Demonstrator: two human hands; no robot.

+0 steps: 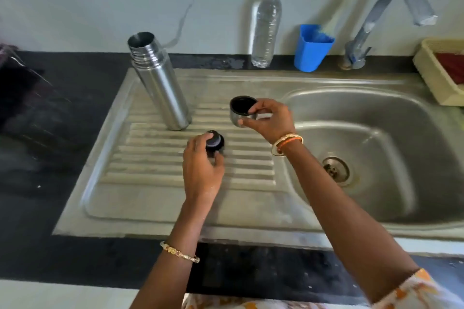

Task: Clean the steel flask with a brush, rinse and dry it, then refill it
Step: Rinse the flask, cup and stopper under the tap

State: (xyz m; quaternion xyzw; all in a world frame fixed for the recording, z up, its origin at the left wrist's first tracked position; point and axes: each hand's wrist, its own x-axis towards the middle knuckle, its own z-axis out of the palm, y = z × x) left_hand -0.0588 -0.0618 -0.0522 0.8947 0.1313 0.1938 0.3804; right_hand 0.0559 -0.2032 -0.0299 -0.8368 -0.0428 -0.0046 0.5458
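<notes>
Steel flask is standing open-mouthed and upright on the ribbed drainboard, left of the basin. Left hand is curling its fingers round the dark stopper on the ribs; right hand is pinching the cap cup by its rim. Wet polished steel is likely slippery and rigid, so gripping mid-body or below the neck threads looks safest.

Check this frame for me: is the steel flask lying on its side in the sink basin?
No, the steel flask stands upright and uncapped on the ribbed drainboard, left of the basin.
</notes>
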